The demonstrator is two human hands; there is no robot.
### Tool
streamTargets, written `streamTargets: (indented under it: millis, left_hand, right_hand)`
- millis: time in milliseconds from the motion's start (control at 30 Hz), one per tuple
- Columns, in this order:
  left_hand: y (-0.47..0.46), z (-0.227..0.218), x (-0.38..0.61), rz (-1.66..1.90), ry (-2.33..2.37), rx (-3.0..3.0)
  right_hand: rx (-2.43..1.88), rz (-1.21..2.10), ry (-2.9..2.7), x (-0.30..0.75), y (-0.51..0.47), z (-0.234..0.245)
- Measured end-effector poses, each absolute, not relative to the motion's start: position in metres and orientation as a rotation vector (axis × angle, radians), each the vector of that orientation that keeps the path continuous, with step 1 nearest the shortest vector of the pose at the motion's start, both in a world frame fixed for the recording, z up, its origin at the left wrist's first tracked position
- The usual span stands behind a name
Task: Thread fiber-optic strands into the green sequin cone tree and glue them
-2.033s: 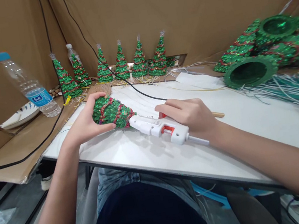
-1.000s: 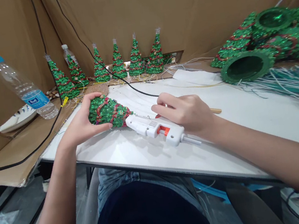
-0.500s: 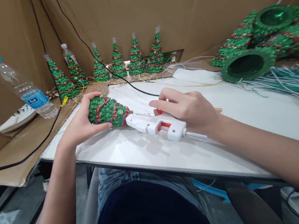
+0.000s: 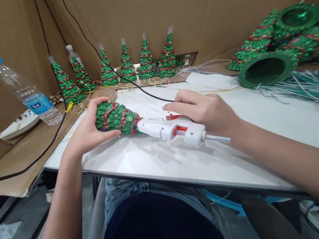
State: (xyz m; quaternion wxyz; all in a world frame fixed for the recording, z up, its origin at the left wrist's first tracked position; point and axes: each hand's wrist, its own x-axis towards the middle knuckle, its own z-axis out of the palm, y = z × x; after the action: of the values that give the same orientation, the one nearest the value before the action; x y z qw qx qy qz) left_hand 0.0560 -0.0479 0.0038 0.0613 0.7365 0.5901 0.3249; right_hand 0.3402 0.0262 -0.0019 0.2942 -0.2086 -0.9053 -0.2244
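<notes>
My left hand (image 4: 90, 131) is wrapped round a small green glitter tree (image 4: 117, 119) with red garland, held on its side just above the white table (image 4: 160, 163), its tip pointing right. My right hand (image 4: 207, 114) grips a white hot glue gun (image 4: 176, 129) with a red trigger. The gun's nozzle touches the tip of the tree. A clear glue stick pokes out of the gun's back, toward my right wrist.
Several finished little trees (image 4: 135, 64) stand in a row at the back by the cardboard wall. A water bottle (image 4: 26, 94) and a paper plate (image 4: 18, 125) sit at the left. Hollow green cones (image 4: 266, 68) and loose straw strands (image 4: 299, 87) lie at the right. A black cable (image 4: 129, 84) crosses the table.
The glue gun has swung and slid a little to the right, its back end lower toward my wrist. The tree and my left hand have hardly moved.
</notes>
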Motion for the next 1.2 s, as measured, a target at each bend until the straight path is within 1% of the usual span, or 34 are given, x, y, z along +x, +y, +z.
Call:
streamTargets:
  millis: [733,1200]
  left_hand:
    - [-0.048,0.003,0.059,0.992,1.824,2.218]
    - [-0.052,0.002,0.067,1.032,1.907,2.188]
  right_hand:
    - [-0.597,-0.526,-2.41,0.338,0.021,0.0]
    - [-0.646,-0.693,-2.42,0.332,0.014,0.001]
